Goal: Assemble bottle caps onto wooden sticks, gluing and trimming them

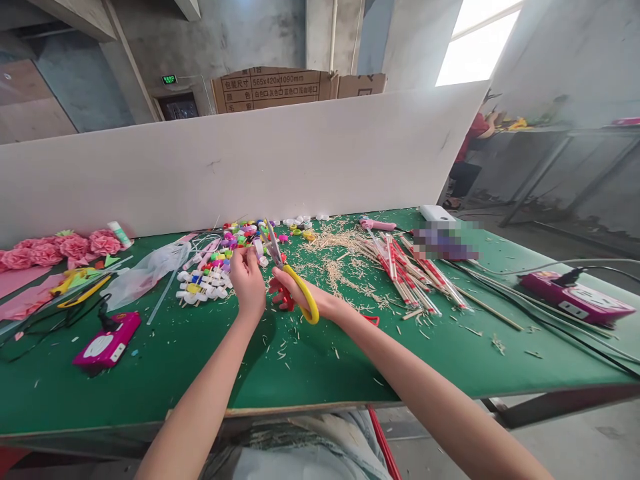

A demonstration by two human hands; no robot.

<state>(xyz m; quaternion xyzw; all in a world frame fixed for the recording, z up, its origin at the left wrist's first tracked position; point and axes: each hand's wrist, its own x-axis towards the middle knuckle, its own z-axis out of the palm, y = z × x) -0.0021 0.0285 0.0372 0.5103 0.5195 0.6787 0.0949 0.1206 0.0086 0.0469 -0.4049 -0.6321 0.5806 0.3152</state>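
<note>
My right hand point(297, 289) grips a pair of scissors point(275, 248) by yellow and red handles, its metal blades parted and pointing up and away from me. Beside it, my left hand point(247, 279) is closed with the fingertips pinched around a small white plastic cap point(259, 249), close to the blades. Just left of and beyond my left hand lies a pile of white caps point(203, 285) with short sticks in some of them. Farther back, coloured caps point(240, 235) are heaped. Cut wood bits point(335, 247) are scattered right of the scissors.
Red-and-clear packets of sticks point(407, 277) lie on the right, near a pink glue gun point(379, 225). Magenta power strips point(575, 297) and cables sit at both sides. Pink paper flowers point(75, 247) and a plastic bag point(145, 275) are left. A white board point(240, 167) stands behind.
</note>
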